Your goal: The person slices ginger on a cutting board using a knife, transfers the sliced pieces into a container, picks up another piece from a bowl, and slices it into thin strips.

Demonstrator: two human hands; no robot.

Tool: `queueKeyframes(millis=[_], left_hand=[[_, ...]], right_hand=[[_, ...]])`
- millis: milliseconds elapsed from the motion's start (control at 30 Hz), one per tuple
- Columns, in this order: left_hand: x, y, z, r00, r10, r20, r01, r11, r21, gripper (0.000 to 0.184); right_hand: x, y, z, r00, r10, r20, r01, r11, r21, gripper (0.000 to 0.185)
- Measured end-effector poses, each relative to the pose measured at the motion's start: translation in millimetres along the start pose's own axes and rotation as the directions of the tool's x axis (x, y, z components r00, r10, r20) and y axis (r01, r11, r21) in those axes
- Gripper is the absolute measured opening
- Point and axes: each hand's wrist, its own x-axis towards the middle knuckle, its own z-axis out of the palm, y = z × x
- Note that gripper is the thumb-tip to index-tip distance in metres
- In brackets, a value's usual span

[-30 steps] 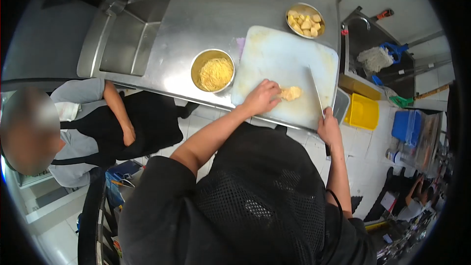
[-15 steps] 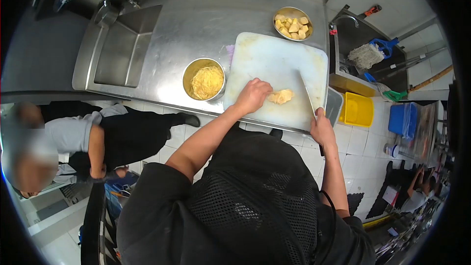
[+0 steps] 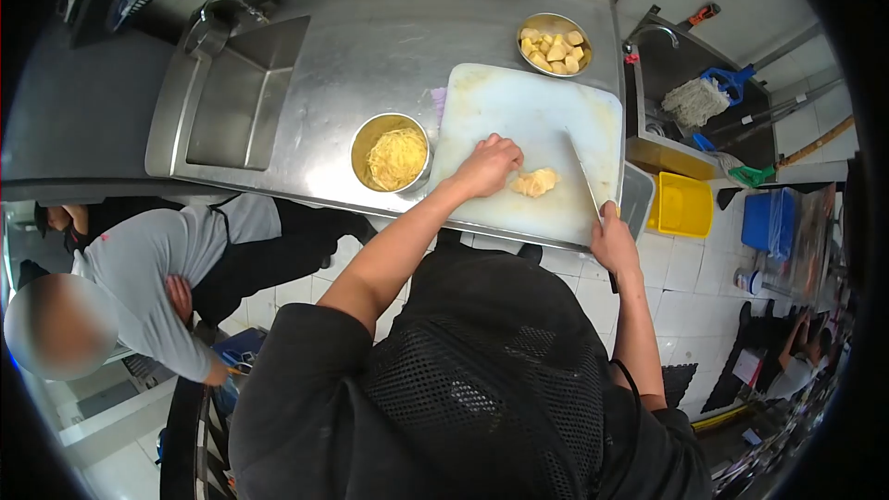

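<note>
My left hand (image 3: pixel 492 166) rests on the white cutting board (image 3: pixel 519 97) with its fingers curled together; whatever may be under them is hidden. Just right of those fingertips lies a small heap of pale yellow slices (image 3: pixel 535 182). In my right hand (image 3: pixel 615 243) is the handle of a knife (image 3: pixel 582 167), its long blade slanting up and left over the right part of the board. Beside the board, on the left, stands a metal pot (image 3: pixel 357 154) of thin yellow shreds (image 3: pixel 396 158). A metal bowl (image 3: pixel 521 54) behind the board holds several peeled yellow chunks (image 3: pixel 557 53).
A steel sink (image 3: pixel 231 116) is set into the counter (image 3: pixel 361 46) at left. Close by on the left, a person in a grey shirt (image 3: pixel 153 268) bends over. Right of the counter are a yellow bin (image 3: pixel 682 205), a blue bin (image 3: pixel 769 220) and a mop (image 3: pixel 696 102).
My left hand stays near the slices, its fingers now slightly farther from them. My right hand keeps the knife in about the same place. The person at left has shifted, reaching downward.
</note>
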Motion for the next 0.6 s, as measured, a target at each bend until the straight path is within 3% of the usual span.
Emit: queueKeyframes(millis=[167, 233, 333, 467, 600], left_hand=[[-5.6, 7.0, -16.6, 0.994, 0.077, 0.077, -0.077, 0.997, -0.004, 0.015], [-10.1, 9.5, -17.8, 0.950, 0.267, 0.162, -0.300, 0.924, 0.238, 0.019], [-9.4, 12.5, -14.8, 0.924, 0.347, 0.163, -0.382, 0.870, 0.313, 0.022], [-8.8, 11.7, -6.4, 0.881, 0.456, 0.124, -0.471, 0.830, 0.299, 0.023], [-14.2, 11.0, -3.1, 0.916, 0.397, 0.059, -0.401, 0.896, 0.189, 0.024]], right_hand=[[-1.4, -6.0, -5.3, 0.999, 0.030, 0.035, -0.030, 1.000, 0.001, 0.026], [-2.9, -5.1, -3.8, 1.000, 0.015, 0.020, -0.015, 1.000, -0.012, 0.025], [-0.8, -5.9, -3.6, 1.000, -0.002, 0.005, 0.002, 1.000, -0.026, 0.024], [-1.7, -0.1, 0.5, 1.000, -0.017, -0.024, 0.016, 0.999, -0.035, 0.022], [-1.7, 0.1, 1.6, 0.999, 0.002, -0.052, -0.003, 1.000, -0.029, 0.019]])
